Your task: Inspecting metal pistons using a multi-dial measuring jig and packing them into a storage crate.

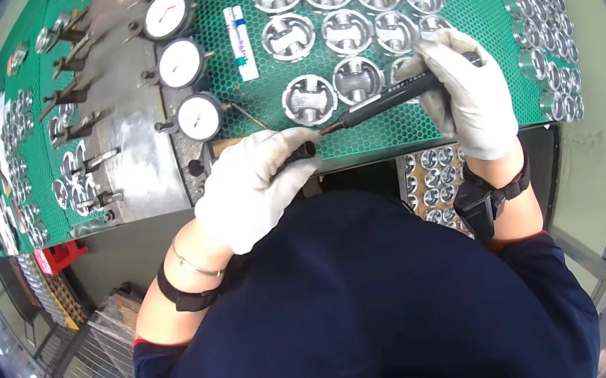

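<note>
My right hand (468, 93), in a white glove, grips a black pen-shaped tool (384, 99) whose tip points left toward the near edge of the green mat (481, 7). My left hand (254, 185), also gloved, is closed around a small dark piece (302, 152) just beside the tool's tip. Several shiny metal pistons (309, 98) stand open side up in rows on the mat right behind both hands.
Dial gauges (199, 116) sit in a column on a metal fixture (126, 138) to the left. Two white markers (240, 42) lie on the mat. More pistons line the right edge (545, 28), and others fill a tray (430, 184) below the bench.
</note>
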Motion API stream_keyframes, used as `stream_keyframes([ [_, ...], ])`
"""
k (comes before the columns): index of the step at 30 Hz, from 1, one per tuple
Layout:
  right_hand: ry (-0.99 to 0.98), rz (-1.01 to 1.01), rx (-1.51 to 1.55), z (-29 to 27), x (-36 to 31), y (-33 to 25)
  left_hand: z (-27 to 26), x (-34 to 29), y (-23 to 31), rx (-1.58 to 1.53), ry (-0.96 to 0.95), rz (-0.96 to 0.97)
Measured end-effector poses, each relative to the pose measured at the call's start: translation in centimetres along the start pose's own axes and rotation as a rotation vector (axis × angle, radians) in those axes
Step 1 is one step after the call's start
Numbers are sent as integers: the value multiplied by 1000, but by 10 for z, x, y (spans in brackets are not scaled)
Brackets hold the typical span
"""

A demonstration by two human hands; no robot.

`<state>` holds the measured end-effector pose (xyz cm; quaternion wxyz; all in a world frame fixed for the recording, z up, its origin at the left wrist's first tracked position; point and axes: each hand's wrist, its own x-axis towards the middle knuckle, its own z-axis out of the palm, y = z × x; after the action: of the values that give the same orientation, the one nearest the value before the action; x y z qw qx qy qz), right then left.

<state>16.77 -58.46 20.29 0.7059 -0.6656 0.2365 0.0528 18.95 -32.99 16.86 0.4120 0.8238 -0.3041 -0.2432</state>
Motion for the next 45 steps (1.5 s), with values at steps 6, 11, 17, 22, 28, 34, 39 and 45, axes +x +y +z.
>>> stream_keyframes([
  [6, 52, 56, 82, -40, -16, 15, 34, 29, 13, 106, 39, 89],
  [11, 51, 122, 77, -66, -30, 32, 55, 51, 37, 154, -86, 151],
  [17, 175, 182, 341, -93, -49, 63, 85, 73, 63, 507, -83, 358],
  [22, 200, 70, 257, -132, -49, 88, 109, 100, 51, 627, -121, 303],
  [28, 793, -226, -901, -280, -9, 161, 90, 131, 8, 801, 46, -333],
  [34, 643, 125, -1334, -286, -12, 160, 88, 159, -2, 730, -117, -635],
  [39, 290, -306, -1120, -171, -4, 95, 88, 169, -20, 825, -149, -592],
  [45, -53, -90, -1326, -85, 79, 104, 99, 170, -32, 713, -90, -523],
])
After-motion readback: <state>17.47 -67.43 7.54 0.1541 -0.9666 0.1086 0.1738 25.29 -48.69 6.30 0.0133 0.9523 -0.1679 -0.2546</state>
